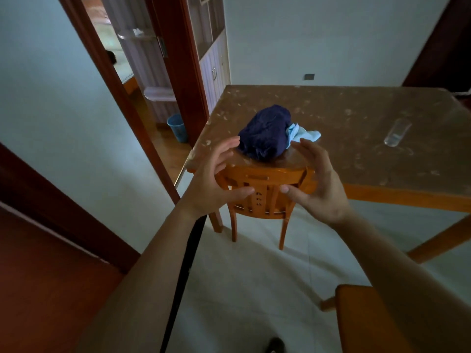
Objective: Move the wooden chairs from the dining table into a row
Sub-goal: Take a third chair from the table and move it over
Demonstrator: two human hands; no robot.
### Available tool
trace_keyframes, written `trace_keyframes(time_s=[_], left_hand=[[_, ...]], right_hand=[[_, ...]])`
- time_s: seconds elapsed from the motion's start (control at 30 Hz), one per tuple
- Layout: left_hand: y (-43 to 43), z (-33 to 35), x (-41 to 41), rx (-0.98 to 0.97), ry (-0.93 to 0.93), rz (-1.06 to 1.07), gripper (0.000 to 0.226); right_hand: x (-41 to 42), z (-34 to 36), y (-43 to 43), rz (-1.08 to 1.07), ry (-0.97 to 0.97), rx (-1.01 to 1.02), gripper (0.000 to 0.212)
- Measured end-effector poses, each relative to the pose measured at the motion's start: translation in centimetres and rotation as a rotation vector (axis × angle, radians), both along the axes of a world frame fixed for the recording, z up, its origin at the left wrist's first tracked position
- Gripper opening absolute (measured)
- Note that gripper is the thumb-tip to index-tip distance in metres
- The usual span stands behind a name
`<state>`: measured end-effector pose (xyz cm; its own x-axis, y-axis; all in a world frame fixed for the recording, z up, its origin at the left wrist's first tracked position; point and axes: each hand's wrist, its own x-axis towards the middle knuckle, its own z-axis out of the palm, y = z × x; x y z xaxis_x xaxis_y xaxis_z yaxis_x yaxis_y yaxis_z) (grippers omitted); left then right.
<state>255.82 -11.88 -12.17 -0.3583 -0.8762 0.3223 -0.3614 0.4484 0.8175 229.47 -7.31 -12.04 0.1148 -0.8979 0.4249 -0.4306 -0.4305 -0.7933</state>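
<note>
Here, an orange-brown wooden chair (262,192) with a slatted back stands tucked under the near edge of the speckled brown tabletop (356,128). The left hand (216,178) and right hand (316,182) hover at either end of its top rail, fingers spread apart, gripping nothing. A dark blue cloth bundle (265,132) lies on the tabletop just behind the rail.

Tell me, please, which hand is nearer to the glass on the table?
Right. The right hand is at the chair's back, on the glass's side; the left hand is further away.
</note>
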Motion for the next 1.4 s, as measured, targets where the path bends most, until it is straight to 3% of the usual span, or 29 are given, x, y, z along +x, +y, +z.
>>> trace_keyframes(time_s=[0.1, 0.2, 0.27, 0.33, 0.4, 0.6, 0.73, 0.83, 1.03, 1.23, 1.4], left_hand=[[-4.8, -0.7, 0.1, 0.017, -0.042, 0.001, 0.1], [-11.5, -2.6, 0.6, -0.008, -0.207, -0.026, 0.103], [-14.5, -4.5, 0.9, -0.063, -0.47, -0.023, 0.107], [-18.5, -7.1, 1.0, 0.0, -0.715, -0.045, 0.11], [-22.5, -9.9, 0.9, 0.13, -0.755, -0.12, 0.108], [-29.5, -15.4, -0.2, 0.341, -0.869, -0.308, 0.095], [-30.7, -17.5, -1.4, 0.304, -1.004, -0.396, 0.08], [-30.6, -18.2, -2.2, 0.158, -1.087, -0.361, 0.069], [-30.3, -18.5, -2.3, -0.051, -1.101, -0.318, 0.049], [-30.7, -17.9, -2.7, -0.038, -1.098, -0.374, 0.033], [-31.9, -14.2, -2.5, -0.033, -1.042, -0.362, 0.033]], right_hand=[[0.0, -0.8, -4.4, -0.01, 0.066, 0.033, 0.101], [0.2, -2.9, -10.5, -0.046, 0.15, 0.189, 0.107], [0.2, -5.1, -13.4, -0.05, 0.328, 0.279, 0.109], [0.4, -8.1, -17.4, -0.031, 0.602, 0.395, 0.116], [0.7, -11.1, -21.0, -0.028, 0.739, 0.513, 0.123], [1.4, -16.6, -26.6, -0.052, 0.842, 0.663, 0.125], [1.8, -18.4, -27.7, -0.027, 0.907, 0.711, 0.096], [1.8, -18.9, -28.3, -0.008, 1.001, 0.679, 0.073], [2.4, -18.9, -28.5, -0.049, 1.1, 0.562, 0.027], [1.5, -18.0, -29.1, 0.101, 1.24, 0.477, 0.019], [1.3, -13.8, -30.9, 0.119, 1.226, 0.396, 0.02]])
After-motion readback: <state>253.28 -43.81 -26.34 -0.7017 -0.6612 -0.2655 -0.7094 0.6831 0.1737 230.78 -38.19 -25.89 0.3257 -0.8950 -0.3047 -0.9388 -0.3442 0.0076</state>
